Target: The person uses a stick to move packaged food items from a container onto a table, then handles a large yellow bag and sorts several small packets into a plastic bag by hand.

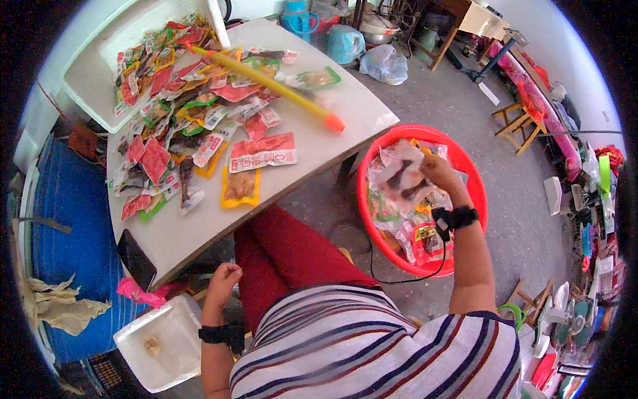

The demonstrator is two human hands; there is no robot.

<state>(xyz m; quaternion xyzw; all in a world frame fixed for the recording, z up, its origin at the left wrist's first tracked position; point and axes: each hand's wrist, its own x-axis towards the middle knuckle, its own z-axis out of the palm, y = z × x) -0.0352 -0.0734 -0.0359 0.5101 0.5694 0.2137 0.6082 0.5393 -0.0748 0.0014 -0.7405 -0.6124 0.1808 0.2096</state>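
My right hand [441, 174] is over a red plastic basin [477, 199] on the floor, its fingers at the edge of blurred clear packets with dark drumstick-shaped pieces [401, 177]. Whether the fingers still grip them cannot be told. Several other sealed food packets fill the basin, among them a red one [423, 244]. Loosely curled and holding nothing, my left hand [223, 283] hangs beside my thigh, below the table edge. A heap of vacuum-sealed food packets [199, 107] covers much of the white table [319, 149]. Nearest its front edge lies a yellow-edged packet [240, 188].
A yellow tube with orange ends [269, 82] lies across the heap. A white foam box [89, 95] is tipped at the table's far left. A dark phone [135, 259] overhangs the near corner. Below stands another foam box [174, 349]. A black cable [371, 259] hangs from my right wristband.
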